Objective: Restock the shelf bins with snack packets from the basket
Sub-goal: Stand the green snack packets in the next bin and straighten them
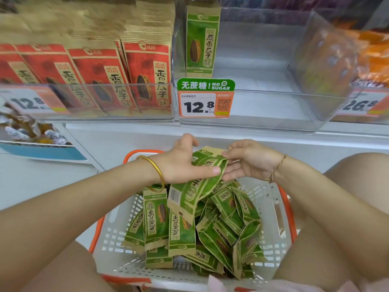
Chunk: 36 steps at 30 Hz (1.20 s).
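Packets [195, 184] held by left hand [181, 163] and right hand [250, 161] hang above basket [280, 209] rim.

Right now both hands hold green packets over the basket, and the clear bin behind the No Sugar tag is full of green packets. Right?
Not full: head view shows the clear bin holding one upright green packet at its left. Left hand and right hand hold green packets over the basket.

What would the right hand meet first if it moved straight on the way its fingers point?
The right hand points leftward and touches the held green packets. Pushing on, it would likely meet the left hand gripping them, though depth is unclear.
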### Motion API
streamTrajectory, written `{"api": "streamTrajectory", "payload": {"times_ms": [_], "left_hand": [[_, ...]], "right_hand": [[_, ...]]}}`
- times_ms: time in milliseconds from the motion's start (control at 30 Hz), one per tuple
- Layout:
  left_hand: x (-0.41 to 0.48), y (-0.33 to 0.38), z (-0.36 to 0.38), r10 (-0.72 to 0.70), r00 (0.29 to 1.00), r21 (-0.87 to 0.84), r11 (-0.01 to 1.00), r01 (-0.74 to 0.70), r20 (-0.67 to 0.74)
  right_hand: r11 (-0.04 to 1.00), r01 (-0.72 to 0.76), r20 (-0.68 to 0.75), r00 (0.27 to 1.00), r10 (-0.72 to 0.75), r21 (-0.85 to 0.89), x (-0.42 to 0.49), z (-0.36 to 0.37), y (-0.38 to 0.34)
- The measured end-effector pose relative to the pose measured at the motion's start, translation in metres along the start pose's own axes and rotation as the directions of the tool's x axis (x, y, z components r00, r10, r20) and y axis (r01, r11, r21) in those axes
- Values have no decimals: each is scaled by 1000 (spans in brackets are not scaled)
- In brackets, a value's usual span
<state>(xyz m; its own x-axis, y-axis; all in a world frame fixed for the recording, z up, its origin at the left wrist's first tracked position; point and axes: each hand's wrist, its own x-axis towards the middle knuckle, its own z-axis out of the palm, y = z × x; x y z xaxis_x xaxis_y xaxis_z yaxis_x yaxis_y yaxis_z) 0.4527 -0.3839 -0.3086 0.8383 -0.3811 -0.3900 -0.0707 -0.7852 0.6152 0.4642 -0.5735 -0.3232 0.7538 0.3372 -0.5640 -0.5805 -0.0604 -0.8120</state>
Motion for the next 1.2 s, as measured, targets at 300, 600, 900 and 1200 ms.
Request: {"api": "streamTrajectory", "payload": {"times_ms": [300,600,900,1200], "left_hand": [[-13,9,-22,-218,919,-545,751,372,328],[-7,6,-34,25,937,-776,568,275,350],[-2,4,-63,98,955,-587,805,89,279],[-5,15,-70,146,985,-460,883,-90,90]], "right_hand": [[937,81,-147,979,-139,-340,-6,4,7],[887,412,68,911,-407,-210,-20,-4,-9],[869,425,-123,877,-465,-252,-30,-10,-25],[852,450,-163,850,-501,-269,-45,-14,-44]]}}
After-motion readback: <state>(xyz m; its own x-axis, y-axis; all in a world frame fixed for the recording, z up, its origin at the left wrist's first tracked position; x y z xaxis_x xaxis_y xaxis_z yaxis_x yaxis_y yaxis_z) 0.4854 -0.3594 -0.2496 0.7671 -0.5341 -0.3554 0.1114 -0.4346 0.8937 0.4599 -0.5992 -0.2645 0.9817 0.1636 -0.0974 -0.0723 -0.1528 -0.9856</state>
